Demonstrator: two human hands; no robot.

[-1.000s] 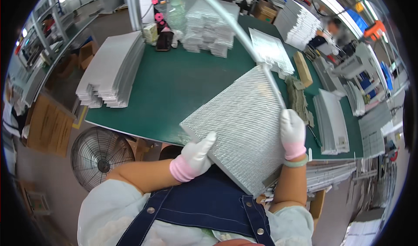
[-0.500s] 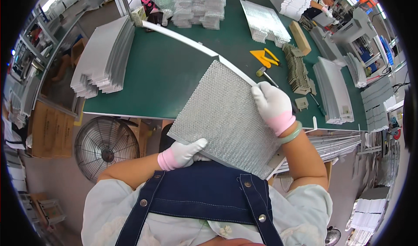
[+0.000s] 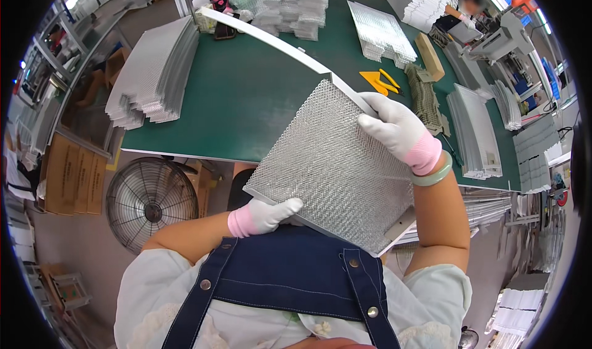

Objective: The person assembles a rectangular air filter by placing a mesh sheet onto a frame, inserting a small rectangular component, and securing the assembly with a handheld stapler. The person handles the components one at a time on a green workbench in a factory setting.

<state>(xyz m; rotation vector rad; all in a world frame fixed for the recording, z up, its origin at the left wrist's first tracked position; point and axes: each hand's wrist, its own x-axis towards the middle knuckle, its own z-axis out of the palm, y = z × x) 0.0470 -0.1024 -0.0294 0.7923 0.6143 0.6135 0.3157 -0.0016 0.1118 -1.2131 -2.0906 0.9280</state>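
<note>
The right hand [image 3: 398,130] had shifted nearer the bend in the white strip [image 3: 271,38], seemingly steadying that edge, and gripped the mesh panel [image 3: 333,170] at the frame's centre, its lower-left edge clamped by the left hand [image 3: 266,216].

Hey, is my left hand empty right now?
No, your left hand grips the silver mesh panel along its lower left edge.

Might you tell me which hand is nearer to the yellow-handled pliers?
Right. The right hand is just short of the yellow-handled pliers; the left hand is much farther back, to their left.
</note>
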